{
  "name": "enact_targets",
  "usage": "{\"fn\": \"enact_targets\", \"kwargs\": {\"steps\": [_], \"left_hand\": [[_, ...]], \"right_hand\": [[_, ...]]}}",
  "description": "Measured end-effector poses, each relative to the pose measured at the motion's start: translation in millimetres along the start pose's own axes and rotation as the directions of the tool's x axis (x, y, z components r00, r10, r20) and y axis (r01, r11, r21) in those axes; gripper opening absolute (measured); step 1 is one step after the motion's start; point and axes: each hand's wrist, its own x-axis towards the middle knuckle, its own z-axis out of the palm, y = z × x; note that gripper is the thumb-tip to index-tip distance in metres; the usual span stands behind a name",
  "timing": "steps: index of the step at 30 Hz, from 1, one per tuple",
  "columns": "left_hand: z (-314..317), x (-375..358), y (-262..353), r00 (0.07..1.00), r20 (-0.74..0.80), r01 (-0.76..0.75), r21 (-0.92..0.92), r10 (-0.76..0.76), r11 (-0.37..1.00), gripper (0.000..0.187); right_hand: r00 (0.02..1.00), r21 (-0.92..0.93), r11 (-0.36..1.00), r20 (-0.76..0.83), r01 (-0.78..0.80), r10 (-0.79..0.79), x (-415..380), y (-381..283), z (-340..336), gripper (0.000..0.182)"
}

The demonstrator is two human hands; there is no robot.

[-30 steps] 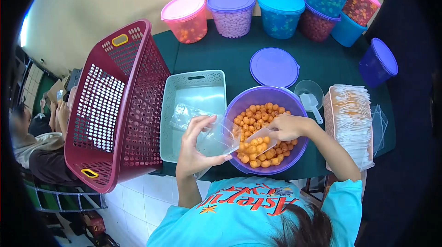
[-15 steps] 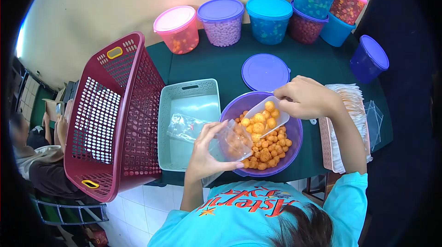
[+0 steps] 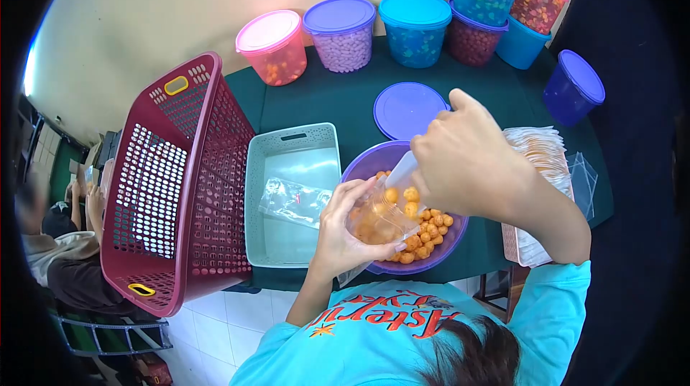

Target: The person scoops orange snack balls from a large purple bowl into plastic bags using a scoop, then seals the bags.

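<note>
My left hand (image 3: pixel 336 231) is closed around a clear plastic bag (image 3: pixel 384 226), its mouth held open over the purple tub (image 3: pixel 364 160). Orange puffed snack balls (image 3: pixel 430 231) fill the lower part of that tub. My right hand (image 3: pixel 471 159) grips a whitish scoop (image 3: pixel 400 170), which is tilted steeply with its front end at the bag's mouth. Several yellow-orange balls (image 3: pixel 411 203) lie at the scoop's lip and the bag opening. The right fingers partly hide the scoop.
Left of the tub stands a pale green tray (image 3: pixel 260 170) holding a clear bag (image 3: pixel 291 200), beside a maroon laundry basket (image 3: pixel 190 192). Lidded tubs (image 3: pixel 415 30) line the back. A purple lid (image 3: pixel 410 111) lies behind; packets (image 3: pixel 539 156) fill a pink basket at right. Another person (image 3: pixel 72 249) sits far left.
My right hand has turned over and tipped the scoop down toward the bag, and balls have slid off it. My left hand has shifted slightly right with the bag.
</note>
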Motion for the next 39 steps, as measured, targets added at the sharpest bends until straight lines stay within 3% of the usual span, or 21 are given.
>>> {"fn": "enact_targets", "kwargs": {"steps": [7,14,17,22,24,26,27,28,30,32,33,35,36,38,39], "left_hand": [[-2.2,0.7,-2.4,1.000,0.012,0.002,0.001,-0.002,1.000,0.082],[-3.2,0.9,-6.8,0.996,-0.074,0.035,-0.159,-0.047,0.987,0.076],[-9.6,-3.7,-15.1,0.988,-0.127,0.067,-0.185,-0.091,0.980,0.074],[-13.9,-4.0,-22.0,0.984,-0.156,0.045,-0.275,-0.091,0.960,0.074],[-15.7,-3.7,-21.2,0.987,-0.145,0.027,-0.284,-0.071,0.959,0.075],[-20.1,-3.1,-17.5,0.989,-0.127,0.034,-0.306,-0.076,0.951,0.079],[-24.0,-5.3,-20.8,0.989,-0.124,0.036,-0.309,-0.078,0.950,0.079],[-30.6,-9.7,-26.2,0.990,-0.107,0.041,-0.424,-0.096,0.905,0.083],[-42.5,-15.6,-29.7,0.990,-0.083,0.052,-0.531,-0.113,0.846,0.088],[-51.2,-18.2,-28.8,0.984,-0.121,-0.041,-0.866,-0.130,0.498,0.100],[-54.5,-18.5,-30.4,0.984,-0.121,-0.039,-0.866,-0.132,0.499,0.100],[-59.2,-18.8,-36.2,0.993,-0.077,-0.065,-0.988,-0.084,0.139,0.107],[-56.9,-20.7,-40.8,0.993,-0.082,-0.069,-0.987,-0.087,0.142,0.107],[-45.7,-23.8,-49.5,0.993,0.058,0.060,-0.998,-0.107,0.017,0.109],[-38.6,-25.7,-48.3,0.976,0.101,0.116,-0.991,-0.191,0.071,0.108]], "right_hand": [[0.989,-0.116,0.993,-0.141,0.035,-0.051,-3.0,-2.5,1.9,0.018],[0.970,-0.101,0.987,-0.196,0.123,-0.141,-2.8,-7.7,7.6,0.013],[0.936,-0.028,0.989,-0.318,0.147,-0.148,-9.8,-6.8,13.9,0.010],[0.856,-0.200,0.980,-0.509,-0.013,-0.093,-19.4,-15.3,22.2,0.012],[0.851,-0.163,0.986,-0.519,-0.012,-0.076,-22.8,-13.1,18.4,0.010],[0.850,-0.101,0.978,-0.516,-0.184,0.106,-28.0,-7.0,12.3,0.009],[0.885,-0.178,0.950,-0.439,-0.258,0.158,-30.3,-1.6,14.6,0.005],[0.886,-0.178,0.950,-0.435,-0.258,0.159,-29.7,4.2,23.9,0.005],[0.983,-0.181,0.974,-0.151,-0.134,0.107,-20.3,11.1,61.5,0.006],[0.995,-0.107,0.994,-0.100,-0.035,0.024,-5.3,9.5,105.8,0.008],[0.983,-0.107,0.994,-0.184,-0.027,0.007,2.7,8.0,127.6,0.008],[0.963,-0.107,0.994,-0.269,-0.011,-0.019,16.4,5.4,156.8,0.009],[0.943,-0.124,0.992,-0.331,0.002,-0.043,23.3,4.2,163.6,0.009],[0.917,-0.139,0.990,-0.392,0.017,-0.071,29.2,4.8,168.6,0.009],[0.914,-0.159,0.987,-0.395,0.035,-0.096,29.9,5.1,168.3,0.009]]}}
